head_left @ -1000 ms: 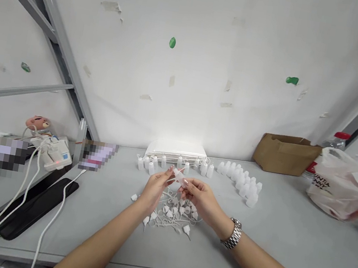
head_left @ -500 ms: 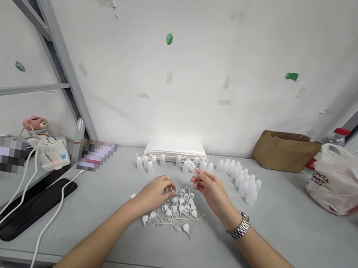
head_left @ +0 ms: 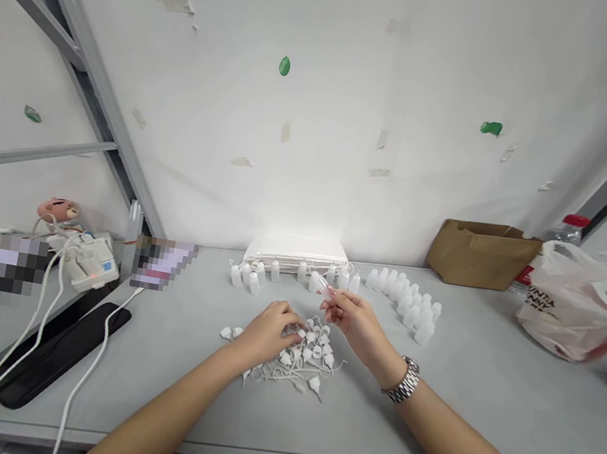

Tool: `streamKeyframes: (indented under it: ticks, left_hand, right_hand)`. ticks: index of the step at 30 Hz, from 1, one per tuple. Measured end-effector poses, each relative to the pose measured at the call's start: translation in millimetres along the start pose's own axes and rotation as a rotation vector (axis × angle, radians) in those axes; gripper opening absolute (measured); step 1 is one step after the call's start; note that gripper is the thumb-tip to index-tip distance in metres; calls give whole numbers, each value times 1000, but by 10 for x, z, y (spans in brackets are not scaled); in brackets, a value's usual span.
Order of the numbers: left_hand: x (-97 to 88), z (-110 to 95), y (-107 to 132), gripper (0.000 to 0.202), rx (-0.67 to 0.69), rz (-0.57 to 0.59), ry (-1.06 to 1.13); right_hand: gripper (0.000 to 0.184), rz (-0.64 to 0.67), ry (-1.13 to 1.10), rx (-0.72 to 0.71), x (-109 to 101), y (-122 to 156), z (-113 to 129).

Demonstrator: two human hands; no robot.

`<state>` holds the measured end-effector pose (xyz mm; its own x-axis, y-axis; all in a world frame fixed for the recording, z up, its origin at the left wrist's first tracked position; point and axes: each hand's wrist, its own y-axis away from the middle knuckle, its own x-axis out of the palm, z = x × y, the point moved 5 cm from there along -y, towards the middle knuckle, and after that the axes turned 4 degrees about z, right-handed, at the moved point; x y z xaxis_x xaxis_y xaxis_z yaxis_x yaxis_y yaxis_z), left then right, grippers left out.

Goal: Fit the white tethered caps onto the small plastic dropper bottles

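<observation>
My right hand (head_left: 352,318), wearing a metal watch, pinches a small translucent plastic bottle (head_left: 322,286), tilted and raised over the table. To its lower left, the curled fingers of my left hand (head_left: 273,333) are in a pile of white needle-tip caps (head_left: 308,353) with looped straps. A cap (head_left: 301,333) shows between thumb and forefinger. Behind the hands stand several capped bottles (head_left: 254,282). Rows of bottles without needle-tip caps (head_left: 411,315) stand to the right.
A white appliance (head_left: 300,246) stands against the wall. At right are a cardboard box (head_left: 480,258), a plastic bag (head_left: 564,312) and a red-capped bottle (head_left: 574,224). Leftward lie a black phone-like slab (head_left: 63,353), white cables (head_left: 46,307) and a power strip (head_left: 95,261).
My left hand has shifted slightly right and its fingertips have closed in on a cap in the pile. The right hand still holds the bottle, almost unmoved.
</observation>
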<state>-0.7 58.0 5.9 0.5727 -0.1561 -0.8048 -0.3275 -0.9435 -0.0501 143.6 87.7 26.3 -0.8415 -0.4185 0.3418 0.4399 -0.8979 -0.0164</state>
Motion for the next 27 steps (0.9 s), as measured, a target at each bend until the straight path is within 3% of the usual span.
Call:
streamKeyframes:
  ticks: [6, 11, 16, 21, 27]
  left_hand:
    - [-37, -3, -29, 14, 60, -154, 24]
    - [-90, 39, -31, 14, 33, -117, 33]
    - [-191, 102, 0, 23, -48, -163, -47]
    - [-137, 113, -23, 20, -51, -126, -127]
    - [-117, 124, -52, 16, -29, -188, -37]
  right_hand:
    - [21, -34, 40, -7, -35, 4, 28]
    - [22, -48, 68, 1, -50, -3, 28]
    - [24, -30, 82, 22, -54, -28, -27]
    - [24, -22, 99, 31, -41, -26, -35]
    - [26, -48, 178, 29, -75, -34, -34]
